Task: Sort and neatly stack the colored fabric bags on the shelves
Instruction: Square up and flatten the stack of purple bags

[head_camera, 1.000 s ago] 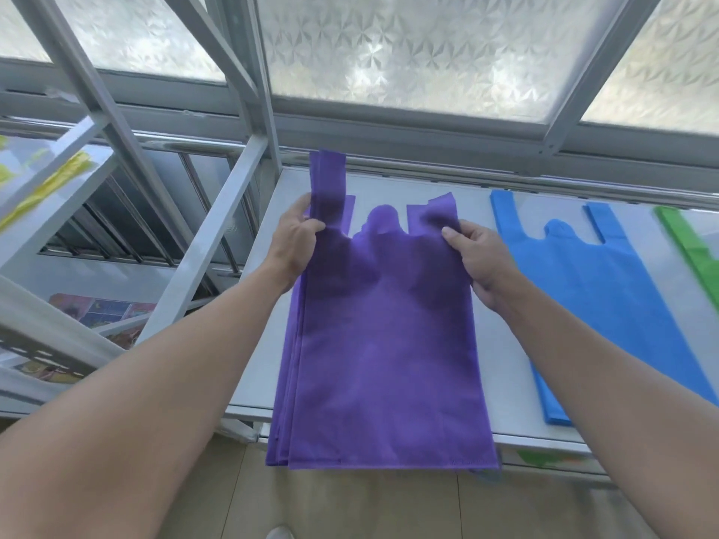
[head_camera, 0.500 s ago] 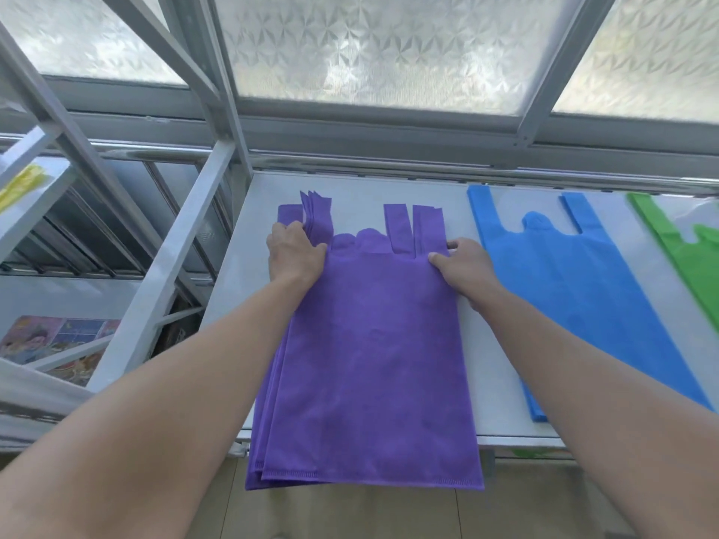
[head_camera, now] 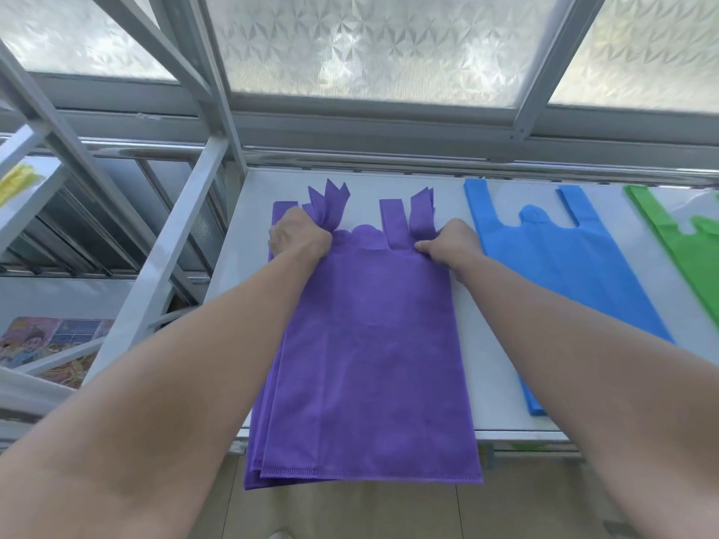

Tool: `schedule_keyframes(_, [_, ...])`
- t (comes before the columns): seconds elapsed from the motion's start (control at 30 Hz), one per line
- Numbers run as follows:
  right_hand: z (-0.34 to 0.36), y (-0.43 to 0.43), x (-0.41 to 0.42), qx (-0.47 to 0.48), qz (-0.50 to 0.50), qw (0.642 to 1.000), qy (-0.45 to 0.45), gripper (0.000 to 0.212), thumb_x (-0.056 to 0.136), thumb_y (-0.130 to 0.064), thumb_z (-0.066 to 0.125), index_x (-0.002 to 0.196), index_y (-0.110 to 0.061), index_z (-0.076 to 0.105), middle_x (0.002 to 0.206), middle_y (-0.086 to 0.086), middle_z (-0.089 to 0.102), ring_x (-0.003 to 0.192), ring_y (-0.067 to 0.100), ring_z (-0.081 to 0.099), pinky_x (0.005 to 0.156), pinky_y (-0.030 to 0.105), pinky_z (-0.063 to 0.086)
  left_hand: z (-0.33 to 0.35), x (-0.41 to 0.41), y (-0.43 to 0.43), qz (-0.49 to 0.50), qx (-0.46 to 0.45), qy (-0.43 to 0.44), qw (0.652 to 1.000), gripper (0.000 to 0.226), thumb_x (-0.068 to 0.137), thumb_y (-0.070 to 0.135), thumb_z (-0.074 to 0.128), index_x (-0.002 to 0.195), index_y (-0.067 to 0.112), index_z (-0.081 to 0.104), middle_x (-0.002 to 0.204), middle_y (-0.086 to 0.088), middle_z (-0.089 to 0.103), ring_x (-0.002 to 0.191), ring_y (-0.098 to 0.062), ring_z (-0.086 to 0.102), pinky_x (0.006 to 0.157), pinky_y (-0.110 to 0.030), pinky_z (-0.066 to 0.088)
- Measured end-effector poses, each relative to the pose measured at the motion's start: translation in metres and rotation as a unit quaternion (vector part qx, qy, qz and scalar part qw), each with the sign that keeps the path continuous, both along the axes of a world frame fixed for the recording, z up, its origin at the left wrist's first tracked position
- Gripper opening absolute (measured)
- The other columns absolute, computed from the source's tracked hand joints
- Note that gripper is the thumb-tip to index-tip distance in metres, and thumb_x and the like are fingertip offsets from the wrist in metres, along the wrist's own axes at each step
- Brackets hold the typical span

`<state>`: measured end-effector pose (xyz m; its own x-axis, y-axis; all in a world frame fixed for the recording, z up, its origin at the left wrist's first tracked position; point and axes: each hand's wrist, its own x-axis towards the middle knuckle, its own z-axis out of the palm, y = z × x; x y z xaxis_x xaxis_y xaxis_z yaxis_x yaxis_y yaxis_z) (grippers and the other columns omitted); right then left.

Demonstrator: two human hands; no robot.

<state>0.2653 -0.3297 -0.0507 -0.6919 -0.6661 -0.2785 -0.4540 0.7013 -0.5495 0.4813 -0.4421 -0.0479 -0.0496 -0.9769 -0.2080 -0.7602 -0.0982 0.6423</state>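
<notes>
A stack of purple fabric bags [head_camera: 369, 363] lies on the white shelf [head_camera: 494, 383], its bottom edge hanging over the shelf's front. My left hand [head_camera: 297, 237] grips the stack's left handles, which fan upward above my fingers. My right hand [head_camera: 447, 243] pinches the stack's upper right corner by the right handles. To the right a blue bag [head_camera: 564, 274] lies flat on the same shelf. A green bag [head_camera: 688, 247] lies at the far right, partly cut off by the frame edge.
Grey metal shelf posts and diagonal braces [head_camera: 163, 266] stand to the left. A neighbouring shelf at the far left carries something yellow [head_camera: 15, 182]. Frosted windows [head_camera: 389, 44] run behind the shelf. A colourful printed sheet [head_camera: 46, 348] lies on a lower level at left.
The purple stack has come down from being held up in the air onto the shelf, and both hands have moved forward with it. The handles now fan out above my left hand.
</notes>
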Motion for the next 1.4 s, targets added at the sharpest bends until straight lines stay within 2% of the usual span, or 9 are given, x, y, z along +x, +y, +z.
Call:
schedule_keyframes(0.07, [-0.004,0.004,0.002,-0.048,-0.001,0.999,-0.017,0.028,0.087,-0.031,0.074,0.094,-0.005,0.065,0.087,0.010,0.066,0.083,0.025,0.061,0.062,0.033,0.043,-0.004,0.002,0.002,-0.002,-0.015,0.030,0.999,0.045,0.079,0.007,0.063,0.124,0.014,0.063,0.121,-0.007,0.068,0.118,-0.033,0.062,0.104,-0.043,0.050])
schedule_keyframes(0.23, [-0.002,0.020,0.007,-0.176,-0.037,0.972,-0.150,0.041,0.088,-0.019,0.072,0.127,-0.018,0.060,0.115,-0.001,0.070,0.097,0.016,0.069,0.077,0.033,0.058,-0.006,0.016,0.014,-0.053,-0.071,0.199,0.976,0.049,0.087,0.005,0.064,0.134,0.015,0.056,0.115,0.005,0.061,0.105,-0.016,0.061,0.084,-0.021,0.047])
schedule_keyframes(0.43, [0.007,0.020,0.012,-0.283,-0.010,0.927,-0.247,0.049,0.091,-0.007,0.071,0.132,-0.026,0.052,0.104,-0.006,0.076,0.086,0.009,0.073,0.078,0.029,0.060,-0.006,0.044,0.008,-0.021,-0.081,0.303,0.949,0.067,0.083,0.002,0.058,0.142,0.033,0.050,0.126,0.004,0.064,0.104,-0.012,0.065,0.091,-0.032,0.056])
schedule_keyframes(0.63, [-0.001,0.008,0.025,-0.186,0.042,0.960,-0.206,0.053,0.096,-0.006,0.060,0.143,-0.027,0.049,0.121,0.002,0.072,0.099,0.023,0.073,0.087,0.044,0.063,-0.021,0.057,0.002,-0.054,-0.043,0.186,0.980,0.078,0.086,-0.005,0.049,0.154,0.030,0.037,0.144,0.001,0.045,0.115,-0.020,0.056,0.088,-0.032,0.052])
schedule_keyframes(0.87, [-0.010,0.002,0.026,-0.217,0.048,0.963,-0.153,0.054,0.099,-0.011,0.057,0.147,-0.032,0.049,0.116,-0.003,0.075,0.102,0.016,0.073,0.087,0.036,0.061,-0.025,0.072,0.001,-0.046,-0.110,0.258,0.959,0.075,0.075,0.002,0.047,0.137,0.043,0.056,0.138,0.008,0.056,0.097,-0.019,0.071,0.091,-0.048,0.060])
schedule_keyframes(0.97, [-0.013,0.001,0.027,-0.161,0.061,0.979,-0.105,0.064,0.093,-0.022,0.063,0.154,-0.026,0.042,0.135,0.003,0.066,0.117,0.022,0.066,0.099,0.044,0.057,-0.025,0.074,0.005,-0.045,-0.100,0.220,0.969,0.068,0.082,0.004,0.051,0.145,0.031,0.052,0.148,0.003,0.048,0.112,-0.011,0.065,0.097,-0.040,0.057])
schedule_keyframes(1.1, [-0.004,0.014,0.041,-0.064,0.065,0.996,-0.007,0.080,0.092,-0.035,0.069,0.159,-0.017,0.030,0.150,0.013,0.047,0.138,0.034,0.045,0.110,0.047,0.045,-0.030,0.085,0.016,-0.073,-0.121,0.122,0.982,0.064,0.089,-0.001,0.054,0.151,0.011,0.046,0.154,-0.006,0.040,0.136,-0.022,0.049,0.115,-0.036,0.041])
schedule_keyframes(1.3, [0.003,0.121,0.091,-0.024,0.077,0.997,-0.001,0.067,0.096,-0.030,0.066,0.152,-0.009,0.037,0.143,0.015,0.045,0.134,0.034,0.043,0.109,0.042,0.039,-0.022,0.129,0.116,-0.030,-0.082,0.139,0.986,0.057,0.092,-0.004,0.050,0.146,0.014,0.053,0.140,-0.002,0.047,0.113,-0.008,0.055,0.084,0.001,0.040])
schedule_keyframes(1.4, [0.010,0.174,0.111,0.002,0.093,0.996,0.013,0.065,0.093,-0.027,0.067,0.149,-0.007,0.040,0.142,0.015,0.047,0.133,0.035,0.042,0.111,0.042,0.035,-0.014,0.153,0.167,-0.013,-0.045,0.127,0.991,0.055,0.094,0.002,0.053,0.147,0.015,0.052,0.141,-0.003,0.050,0.122,-0.013,0.056,0.097,-0.009,0.041])
